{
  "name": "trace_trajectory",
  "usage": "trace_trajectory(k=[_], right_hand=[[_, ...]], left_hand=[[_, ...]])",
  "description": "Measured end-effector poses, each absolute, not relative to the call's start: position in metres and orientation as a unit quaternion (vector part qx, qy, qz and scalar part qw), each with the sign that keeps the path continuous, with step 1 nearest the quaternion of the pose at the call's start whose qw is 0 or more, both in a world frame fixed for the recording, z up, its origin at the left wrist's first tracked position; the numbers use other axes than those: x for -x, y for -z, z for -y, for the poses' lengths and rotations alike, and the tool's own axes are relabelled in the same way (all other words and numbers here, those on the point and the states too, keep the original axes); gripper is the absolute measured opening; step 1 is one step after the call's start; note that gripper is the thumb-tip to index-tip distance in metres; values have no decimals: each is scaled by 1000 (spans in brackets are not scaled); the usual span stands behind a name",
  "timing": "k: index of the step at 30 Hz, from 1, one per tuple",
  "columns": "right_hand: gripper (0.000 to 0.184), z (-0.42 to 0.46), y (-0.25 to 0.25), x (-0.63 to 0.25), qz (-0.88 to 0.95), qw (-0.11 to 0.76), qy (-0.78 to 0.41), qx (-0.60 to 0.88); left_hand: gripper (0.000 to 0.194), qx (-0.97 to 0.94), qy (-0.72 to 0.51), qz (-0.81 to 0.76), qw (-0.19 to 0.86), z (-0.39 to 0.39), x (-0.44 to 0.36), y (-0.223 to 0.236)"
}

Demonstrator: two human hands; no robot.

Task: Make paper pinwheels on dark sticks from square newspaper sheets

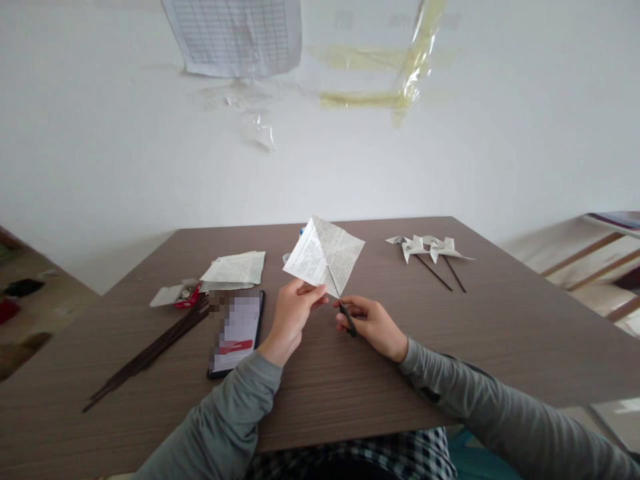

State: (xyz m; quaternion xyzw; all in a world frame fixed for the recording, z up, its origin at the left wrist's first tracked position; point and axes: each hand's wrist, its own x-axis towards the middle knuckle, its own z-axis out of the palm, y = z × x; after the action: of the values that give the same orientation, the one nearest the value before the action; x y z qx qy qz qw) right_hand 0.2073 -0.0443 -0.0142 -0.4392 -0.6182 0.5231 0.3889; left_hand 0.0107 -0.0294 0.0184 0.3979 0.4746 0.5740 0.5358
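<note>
Your left hand (293, 310) pinches a printed paper square (324, 257) raised above the middle of the brown bench (500, 333); your right hand (373, 323), just beside it, grips scissors (343, 303) cutting into the paper's lower edge. A white wall rises beyond the bench's far edge.

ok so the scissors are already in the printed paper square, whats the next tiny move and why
Probably close the scissors a little further along the crease. The right hand has the blades entering the printed paper square at its lower corner, pointing toward the middle, while the left hand pinches the edge beside them, holding the sheet up.
</note>
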Motion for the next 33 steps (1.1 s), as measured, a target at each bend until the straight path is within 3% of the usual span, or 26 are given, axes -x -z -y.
trace_trajectory(k=[14,33], right_hand=[[52,45,15,-207,619,391,-527,432],[62,41,23,-208,620,403,-517,431]], left_hand=[[36,-400,-577,-473,532,30,-10,-17],[34,-405,-572,-467,539,30,-10,-18]])
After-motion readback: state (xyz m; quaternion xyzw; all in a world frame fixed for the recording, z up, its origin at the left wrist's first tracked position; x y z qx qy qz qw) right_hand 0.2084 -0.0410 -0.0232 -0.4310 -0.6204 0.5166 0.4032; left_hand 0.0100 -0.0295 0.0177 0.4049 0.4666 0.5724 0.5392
